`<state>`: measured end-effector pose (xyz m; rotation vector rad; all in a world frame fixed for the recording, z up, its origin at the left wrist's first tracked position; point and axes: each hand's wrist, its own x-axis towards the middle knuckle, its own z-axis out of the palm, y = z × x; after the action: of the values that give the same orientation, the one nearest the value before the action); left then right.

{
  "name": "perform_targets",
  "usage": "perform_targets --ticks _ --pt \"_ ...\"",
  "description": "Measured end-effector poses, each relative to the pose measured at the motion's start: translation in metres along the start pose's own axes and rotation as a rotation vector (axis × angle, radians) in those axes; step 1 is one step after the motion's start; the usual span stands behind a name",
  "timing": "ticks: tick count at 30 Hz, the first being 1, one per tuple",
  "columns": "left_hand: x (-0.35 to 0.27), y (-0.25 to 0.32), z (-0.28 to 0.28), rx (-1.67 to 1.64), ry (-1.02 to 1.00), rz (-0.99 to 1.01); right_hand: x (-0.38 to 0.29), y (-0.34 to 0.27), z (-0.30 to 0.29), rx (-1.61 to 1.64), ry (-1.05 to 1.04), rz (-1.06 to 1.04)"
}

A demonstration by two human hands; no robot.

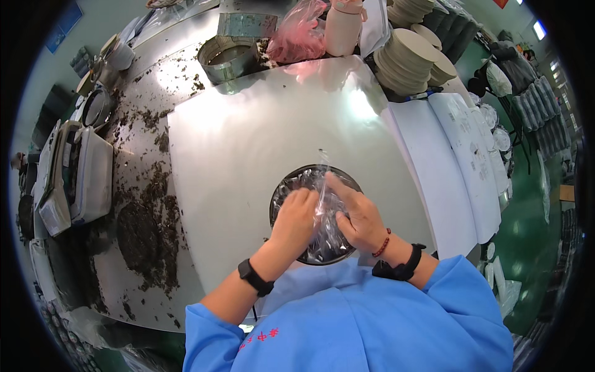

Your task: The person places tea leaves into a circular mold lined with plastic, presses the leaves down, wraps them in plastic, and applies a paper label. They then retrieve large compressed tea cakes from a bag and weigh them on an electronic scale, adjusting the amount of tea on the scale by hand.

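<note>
Before me a round dark-rimmed mould or tin point(275, 197) sits on a pale sheet point(232, 153), close to my body. Clear plastic film point(327, 232) lies crumpled across it, and a twisted end of the film rises between my hands. My left hand point(297, 216), its fingers curled, pinches the film over the left half. Over the right half is my right hand point(360, 214), index finger stretched along the twisted film and thumb bent towards it. What lies under the film is dark and hard to make out.
Dark leafy crumbs and a round dark cake point(137, 235) lie at left, beside a plastic bin point(95, 176). Beyond the sheet stand a metal ring point(228, 58), a pink bag point(297, 39), a bottle point(343, 30) and stacked round discs point(404, 60). White paper point(434, 162) lies at right.
</note>
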<state>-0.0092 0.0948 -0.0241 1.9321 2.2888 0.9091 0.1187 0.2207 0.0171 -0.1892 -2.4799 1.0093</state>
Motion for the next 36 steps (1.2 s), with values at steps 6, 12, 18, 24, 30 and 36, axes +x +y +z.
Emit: perform_targets --ticks 6,12,18,24,30,36 --pt "0.001 -0.016 -0.015 -0.119 -0.109 -0.055 -0.005 -0.006 0.015 -0.448 -0.084 -0.160" --pt "0.008 0.017 -0.045 -0.421 -0.205 -0.097 -0.007 0.016 0.020 -0.469 -0.285 -0.114" --pt "-0.002 0.021 -0.011 0.064 -0.121 -0.018 0.018 0.001 -0.057 -0.030 -0.272 0.167" --pt "-0.003 0.027 -0.024 -0.003 -0.163 -0.013 -0.027 0.009 -0.013 -0.268 -0.200 -0.285" --pt "0.006 0.029 -0.026 0.003 -0.235 -0.017 -0.049 -0.028 0.003 -0.358 -0.234 -0.200" --pt "0.003 0.037 -0.030 0.093 -0.284 -0.047 -0.060 -0.017 -0.003 -0.233 -0.155 -0.390"
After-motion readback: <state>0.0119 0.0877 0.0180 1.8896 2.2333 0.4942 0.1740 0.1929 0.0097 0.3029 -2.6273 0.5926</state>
